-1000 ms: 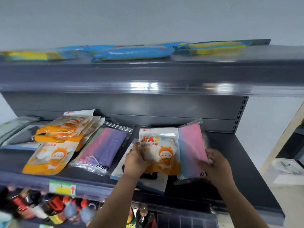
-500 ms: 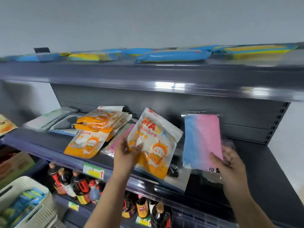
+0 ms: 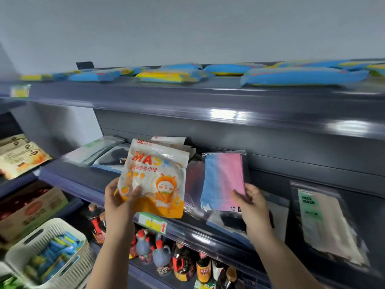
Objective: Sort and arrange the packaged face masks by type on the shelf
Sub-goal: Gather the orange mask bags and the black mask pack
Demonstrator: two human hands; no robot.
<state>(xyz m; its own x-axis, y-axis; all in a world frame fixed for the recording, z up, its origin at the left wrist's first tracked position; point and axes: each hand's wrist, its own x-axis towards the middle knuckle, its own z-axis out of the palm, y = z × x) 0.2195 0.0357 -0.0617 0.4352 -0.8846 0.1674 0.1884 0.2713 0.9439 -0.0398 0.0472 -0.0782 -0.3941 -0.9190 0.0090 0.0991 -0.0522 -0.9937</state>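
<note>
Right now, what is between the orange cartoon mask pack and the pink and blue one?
In the head view, a clear, glossy packet lies on the shelf between the orange cartoon mask pack and the pink and blue pack; its contents are too blurred to tell.

Both my bare forearms rise from the bottom edge, the left from about 7 o'clock and the right from about 5 o'clock, leaning slightly toward each other as they go up. My left hand (image 3: 120, 202) sits just left of centre, palm turned toward me, wrist straight. Its thumb lies across the front lower-left corner of the white-and-orange plastic mask pouch with the cartoon figure (image 3: 154, 178), the other fingers hidden behind it, pinching it upright. My right hand (image 3: 253, 202) is at about 3 o'clock from the left one, well apart from it, palm up and cupped, thumb pressed on the lower-right front of the clear packet of blue-to-pink gradient masks (image 3: 224, 181), fingers curled behind.
</note>
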